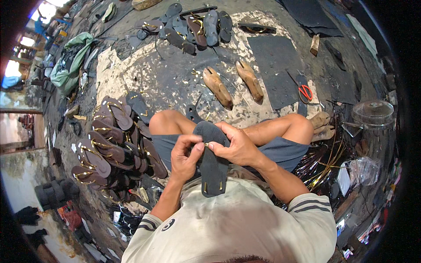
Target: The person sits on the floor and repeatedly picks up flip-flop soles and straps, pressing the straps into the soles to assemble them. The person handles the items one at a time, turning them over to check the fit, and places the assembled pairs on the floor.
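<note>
Right grip (238,147) partly hidden behind dark sole (213,165).

Glare whitens upper-left openings (12,68) while edges bend into blackness

Location type: footwear workshop, floor-level work area. Indicators: two wooden shoe lasts (218,87), upper centre of the frame; a pile of brown sandals (107,147) with gold straps, left of centre; a second group of sandals (193,30), top centre; a dark flat sheet (272,65) and red-handled scissors (305,92), upper right. A dark sole (213,171) is hand-held at centre. The shadowed gold strips (326,164), right of centre, appear to be strap material.
</note>
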